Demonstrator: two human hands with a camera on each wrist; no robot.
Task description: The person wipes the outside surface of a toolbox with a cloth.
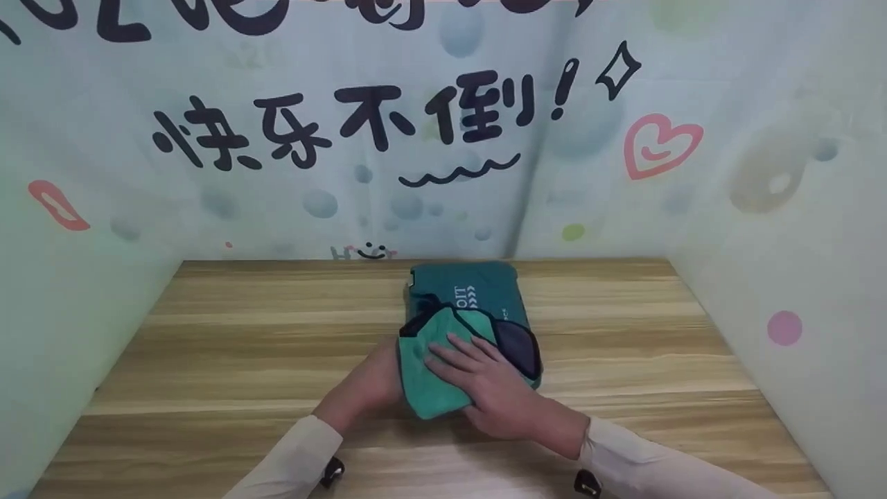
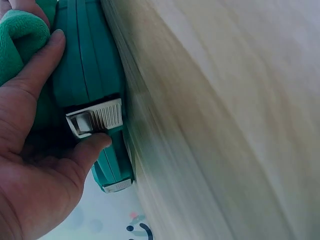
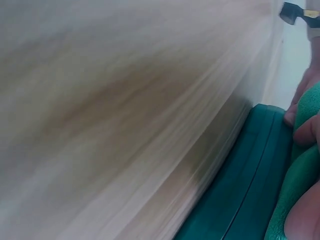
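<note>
A flat teal plastic case (image 1: pixel 485 284) with pale lettering and a metal latch (image 2: pixel 97 117) on its left side lies on the wooden table. Over its near part is a green cloth (image 1: pixel 429 381) with black edging and a dark underside. My right hand (image 1: pixel 495 395) rests on the cloth with its fingers extended. At the case's left side, my left hand (image 2: pixel 35 165) holds the edge; one fingertip touches beside the latch and another digit lies along the side. Cloth hides part of the left hand in the head view.
The wooden table (image 1: pixel 263 333) stretches to both sides of the case. A printed backdrop (image 1: pixel 291 208) with dark characters rises at the table's far edge. Pale walls (image 1: pixel 783 263) close in on both sides.
</note>
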